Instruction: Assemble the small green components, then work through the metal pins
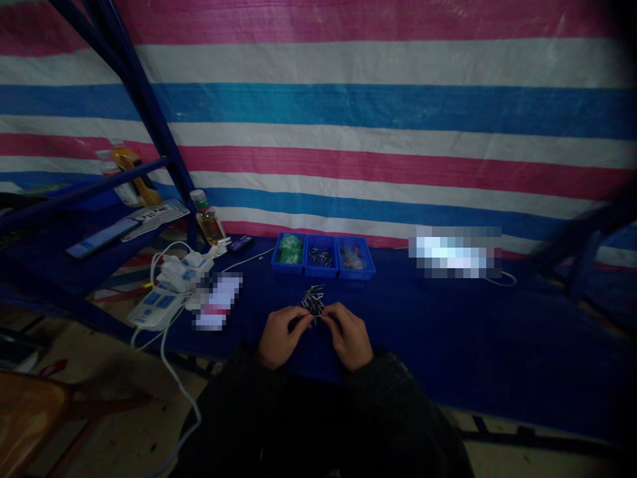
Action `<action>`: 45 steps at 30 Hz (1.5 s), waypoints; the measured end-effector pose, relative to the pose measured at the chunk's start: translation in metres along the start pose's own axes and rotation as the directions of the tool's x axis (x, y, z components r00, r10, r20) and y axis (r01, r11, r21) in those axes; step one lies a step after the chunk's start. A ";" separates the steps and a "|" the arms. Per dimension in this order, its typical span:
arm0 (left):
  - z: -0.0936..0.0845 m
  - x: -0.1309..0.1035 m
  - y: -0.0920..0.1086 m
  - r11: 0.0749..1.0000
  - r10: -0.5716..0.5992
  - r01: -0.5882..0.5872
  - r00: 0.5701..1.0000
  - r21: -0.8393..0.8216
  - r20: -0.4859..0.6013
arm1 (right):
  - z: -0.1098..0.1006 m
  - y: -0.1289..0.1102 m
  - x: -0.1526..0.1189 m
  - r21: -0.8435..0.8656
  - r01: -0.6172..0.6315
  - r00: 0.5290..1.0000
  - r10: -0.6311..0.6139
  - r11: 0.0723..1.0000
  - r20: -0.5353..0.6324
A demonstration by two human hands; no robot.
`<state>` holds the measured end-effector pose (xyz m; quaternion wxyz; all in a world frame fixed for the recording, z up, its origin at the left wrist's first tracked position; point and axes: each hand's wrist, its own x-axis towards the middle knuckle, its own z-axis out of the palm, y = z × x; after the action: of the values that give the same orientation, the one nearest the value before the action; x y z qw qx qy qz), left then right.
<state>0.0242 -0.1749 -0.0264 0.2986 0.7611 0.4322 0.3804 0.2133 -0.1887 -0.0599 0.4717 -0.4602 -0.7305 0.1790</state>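
Observation:
My left hand [283, 334] and my right hand [350, 334] meet near the front of the blue table, thumbs and forefingers pinched. Between the fingertips runs a thin, pale, pin-like piece [317, 317], with an end in each hand; its exact kind is too small to make out. Just beyond the fingers lies a heap of small dark and silvery metal pieces [312, 299]. Behind it stand three blue bins in a row: the left bin [287, 269] has green bits, the middle bin [321, 271] dark slim pieces, and the right bin [357, 273] clear plastic-looking contents.
Left of my hands are a phone [219, 302], a power strip [155, 309] with tangled white cables, and a bottle [209, 222]. A blue metal post [172, 156] rises behind them. A blurred-out bright device [450, 255] lies at right, with striped sheeting [373, 106] behind the table [448, 332].

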 end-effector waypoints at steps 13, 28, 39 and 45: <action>0.000 0.000 0.001 1.000 -0.003 0.003 0.999 -0.013 -0.037 | -0.003 0.001 0.002 -0.018 0.000 1.000 -0.001 1.000 -0.024; 0.000 0.000 0.000 0.999 -0.046 0.045 0.994 -0.012 -0.099 | -0.018 0.034 0.095 -0.375 -0.055 0.927 -0.093 0.925 -0.364; 0.001 0.001 0.002 0.999 -0.036 0.034 0.996 -0.031 -0.082 | -0.008 0.040 0.018 -0.387 0.078 0.994 -0.043 0.919 0.098; 0.002 0.001 0.001 0.999 -0.029 0.026 0.996 -0.029 -0.080 | -0.009 0.038 0.022 -0.355 0.017 0.999 -0.001 0.935 0.047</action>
<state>0.0267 -0.1753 -0.0262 0.2969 0.7348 0.4490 0.4128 0.2367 -0.1525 -0.0705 0.3645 -0.5302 -0.7637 0.0526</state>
